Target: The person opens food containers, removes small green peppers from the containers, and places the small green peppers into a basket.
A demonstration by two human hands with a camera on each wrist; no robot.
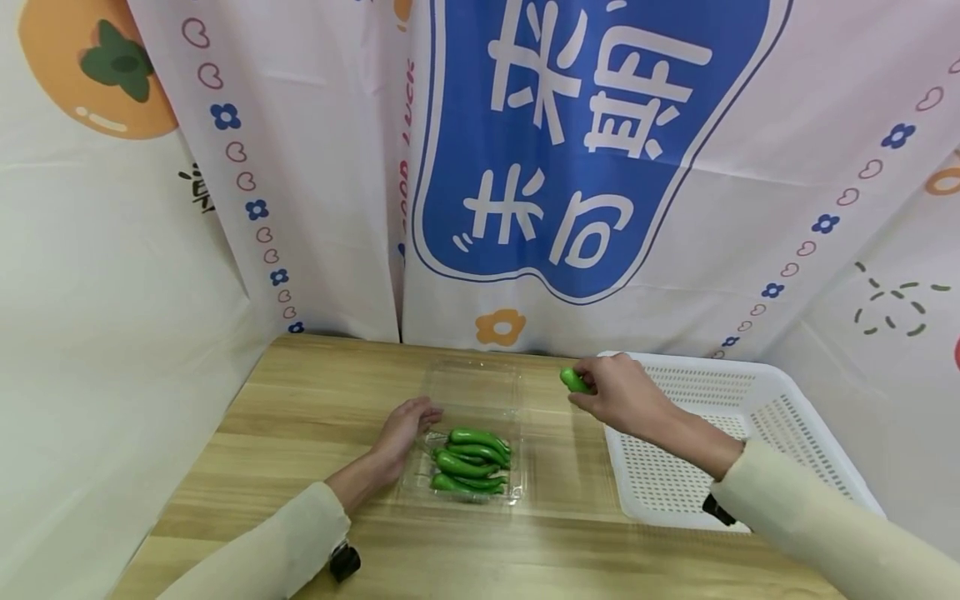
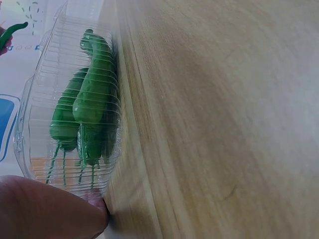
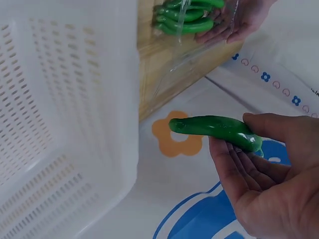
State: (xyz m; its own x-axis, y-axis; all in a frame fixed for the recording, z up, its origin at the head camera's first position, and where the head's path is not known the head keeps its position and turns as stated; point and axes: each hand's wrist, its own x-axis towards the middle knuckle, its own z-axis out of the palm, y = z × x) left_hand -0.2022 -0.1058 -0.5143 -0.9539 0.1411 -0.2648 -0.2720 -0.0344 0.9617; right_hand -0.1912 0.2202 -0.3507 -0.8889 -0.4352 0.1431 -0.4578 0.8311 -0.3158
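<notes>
Between thumb and fingertips, my right hand (image 1: 628, 398) pinches one green chili pepper (image 3: 212, 127), raised beside the basket's left rim in the head view. Several more green peppers (image 1: 467, 462) lie side by side in a clear plastic clamshell box (image 1: 517, 492) on the table. The box's transparent lid (image 1: 472, 382) is folded back, away from me. My left hand (image 1: 399, 437) is at the box's left side, fingers extended along the wall. Close up in the left wrist view, the thumb (image 2: 50, 209) lies right at the box's end, near the pepper stems.
To the right stands a white perforated plastic basket (image 1: 626, 500), partly covered by my right forearm. The wooden table (image 1: 247, 467) ends at a printed cloth curtain (image 1: 345, 275) behind, with white cloth (image 1: 97, 333) hanging at the sides.
</notes>
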